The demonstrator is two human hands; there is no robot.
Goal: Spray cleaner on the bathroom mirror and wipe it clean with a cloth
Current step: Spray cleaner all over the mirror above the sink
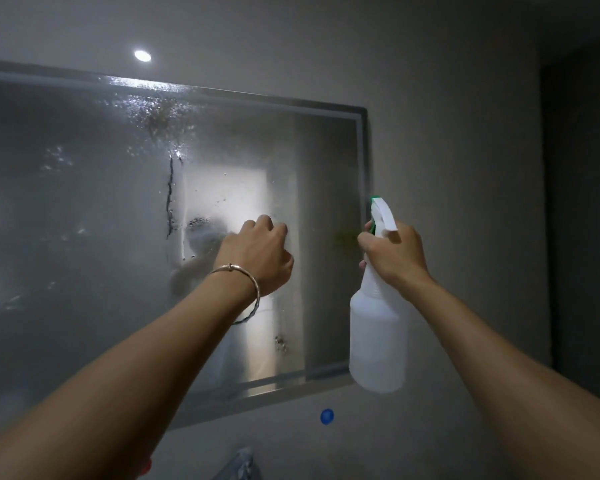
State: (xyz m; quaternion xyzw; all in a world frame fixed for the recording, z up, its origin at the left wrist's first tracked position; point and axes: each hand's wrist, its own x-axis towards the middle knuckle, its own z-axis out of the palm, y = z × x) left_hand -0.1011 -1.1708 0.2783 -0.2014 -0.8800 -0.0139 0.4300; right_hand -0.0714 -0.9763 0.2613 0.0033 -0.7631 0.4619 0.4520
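White spray bottle [376, 337] with green nozzle [375, 199], blue dot [326, 416], grey wall [465, 133]

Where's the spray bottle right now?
In the head view, the white spray bottle is held upright in the right hand, just off the mirror's right edge, in front of the wall.

Left hand [257, 252] presses a cloth [288, 242] on the wet mirror [84, 202]; right hand [394, 254] grips the spray bottle [378, 337].
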